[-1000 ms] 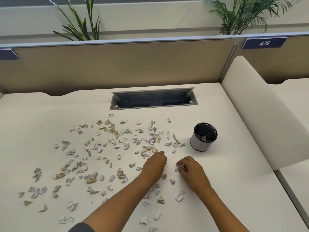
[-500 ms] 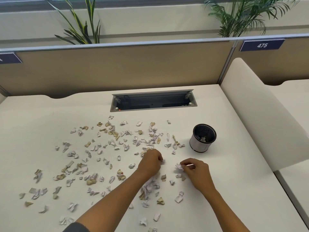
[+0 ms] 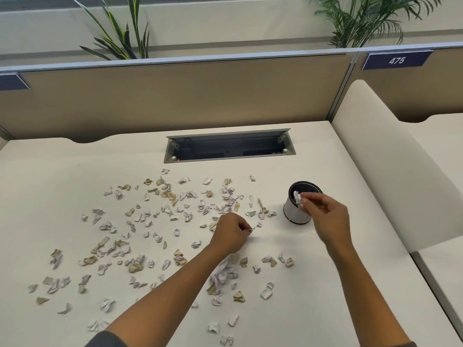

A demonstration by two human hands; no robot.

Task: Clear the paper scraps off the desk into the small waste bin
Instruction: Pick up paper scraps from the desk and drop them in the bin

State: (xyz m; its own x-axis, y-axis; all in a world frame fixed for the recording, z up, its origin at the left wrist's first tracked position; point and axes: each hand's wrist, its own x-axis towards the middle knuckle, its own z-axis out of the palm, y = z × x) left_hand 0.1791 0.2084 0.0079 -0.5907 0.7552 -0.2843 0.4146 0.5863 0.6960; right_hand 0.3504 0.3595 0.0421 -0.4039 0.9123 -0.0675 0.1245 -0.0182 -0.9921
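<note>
Several white and tan paper scraps (image 3: 135, 246) lie scattered over the left and middle of the white desk (image 3: 313, 309). The small waste bin (image 3: 298, 214), white with a dark rim, stands upright at the right of the scatter. My right hand (image 3: 325, 216) is raised in front of the bin and pinches a white scrap (image 3: 297, 197) right at the bin's opening. My left hand (image 3: 231, 232) sits low on the desk among the scraps, fingers curled, pinching a small white scrap (image 3: 250, 229) at its fingertips.
An open cable tray slot (image 3: 229, 146) is sunk into the desk behind the scraps. A tan partition (image 3: 175, 96) closes the back, a white side divider (image 3: 390, 166) rises at the right. Plants stand behind the partition.
My right hand rose from the desk and carried its white scrap up and right to the bin's opening. My left hand stayed near the same spot, fingers closed on a small scrap.
</note>
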